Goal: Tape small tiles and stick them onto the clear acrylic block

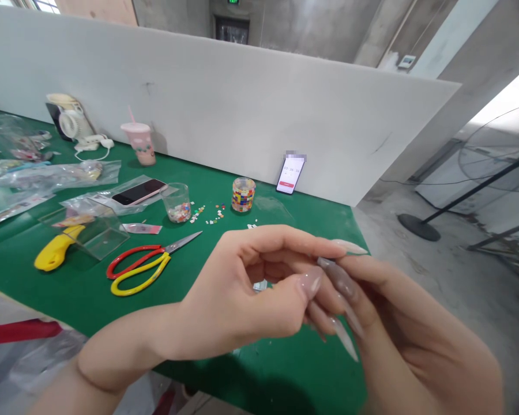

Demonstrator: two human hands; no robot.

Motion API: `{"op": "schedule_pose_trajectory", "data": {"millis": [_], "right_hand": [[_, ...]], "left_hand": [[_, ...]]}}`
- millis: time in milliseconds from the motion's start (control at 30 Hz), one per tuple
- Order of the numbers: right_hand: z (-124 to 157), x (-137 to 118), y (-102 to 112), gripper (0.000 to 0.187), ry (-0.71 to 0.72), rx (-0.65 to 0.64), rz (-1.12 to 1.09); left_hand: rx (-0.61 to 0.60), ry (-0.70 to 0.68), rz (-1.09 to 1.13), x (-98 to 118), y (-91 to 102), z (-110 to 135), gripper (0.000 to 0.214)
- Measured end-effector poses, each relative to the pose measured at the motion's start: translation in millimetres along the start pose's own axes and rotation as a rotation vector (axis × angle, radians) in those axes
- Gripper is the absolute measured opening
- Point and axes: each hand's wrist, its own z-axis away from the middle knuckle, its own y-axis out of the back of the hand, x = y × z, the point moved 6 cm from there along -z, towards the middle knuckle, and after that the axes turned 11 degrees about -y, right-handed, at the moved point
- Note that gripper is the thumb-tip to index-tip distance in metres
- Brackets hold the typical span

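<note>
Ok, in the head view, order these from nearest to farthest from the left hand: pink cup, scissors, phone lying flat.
1. Scissors, left of the left hand.
2. Phone lying flat, farther back, left.
3. Pink cup, by the white partition.

place: looks like craft workshop | shell: bare concrete wall (294,29), concrete floor (398,288), lit exit sign (233,2) | fittings: white partition (225,109), green worktable (199,184), pedestal fan (419,228) | on table: scissors (168,249), loose colored chips (196,213), mosaic-patterned jar (243,200), plastic bags (56,176)
</note>
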Motion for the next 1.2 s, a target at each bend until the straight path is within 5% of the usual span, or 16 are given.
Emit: {"op": "schedule_pose_trajectory", "data": {"millis": [367,567,800,1200], "right_hand": [[-7,12,-13,0.014,-0.153,-0.011,-0.216],[-8,17,-30,0.012,-0.176,-0.197,-0.433],[-13,25,-34,0.016,-0.051,-0.205,-0.370],[-7,23,-24,0.018,0.210,0.029,-0.124]], "left_hand": [[0.094,-0.055,-0.082,-2,3.0,4,0.003],[0.084,-0.066,0.001,-12,4.2,-1,0.021],[0.033,-0.035,0.126,-24,1.5,0,0.016],[0.026,-0.047,0.067,-31,1.2,6,0.017]]}}
